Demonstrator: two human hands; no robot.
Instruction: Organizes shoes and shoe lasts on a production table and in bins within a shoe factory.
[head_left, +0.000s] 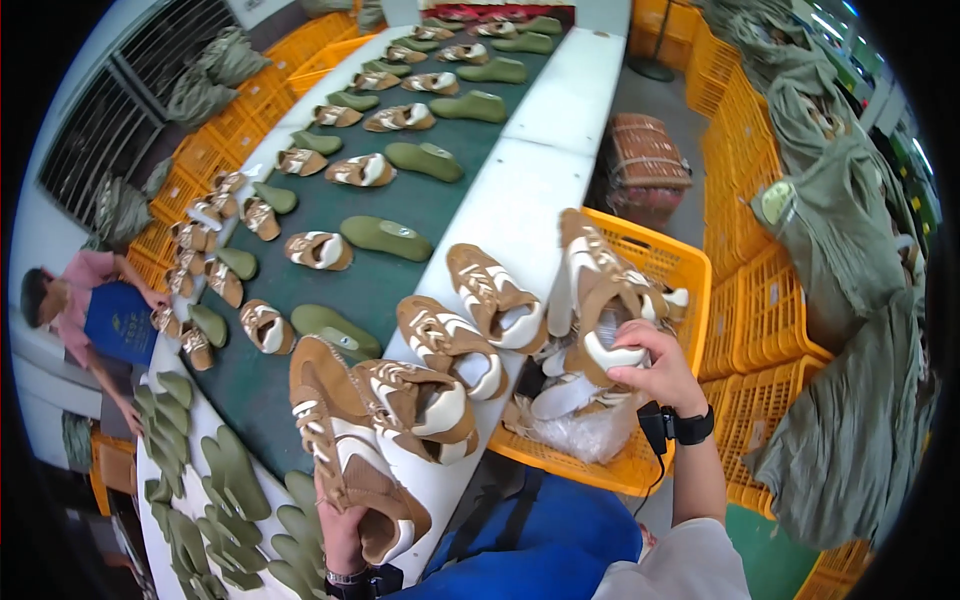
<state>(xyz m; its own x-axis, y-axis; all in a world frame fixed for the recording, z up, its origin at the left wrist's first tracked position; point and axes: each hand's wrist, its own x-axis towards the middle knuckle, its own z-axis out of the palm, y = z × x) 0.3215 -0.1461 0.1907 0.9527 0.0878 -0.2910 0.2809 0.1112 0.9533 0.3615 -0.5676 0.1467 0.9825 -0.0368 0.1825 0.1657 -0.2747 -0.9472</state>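
Down low, the left hand (342, 525) is closed around a brown shoe top (345, 455) at the white counter (520, 195) edge. Just beside it, more shoe tops (450, 340) crowd that edge. Further right, the right hand (655, 365) grips another shoe top (600, 300) over the full yellow crate (690, 270).

One head-worn fisheye view — looking steeply down, close over the conveyor belt (400, 200) edge.
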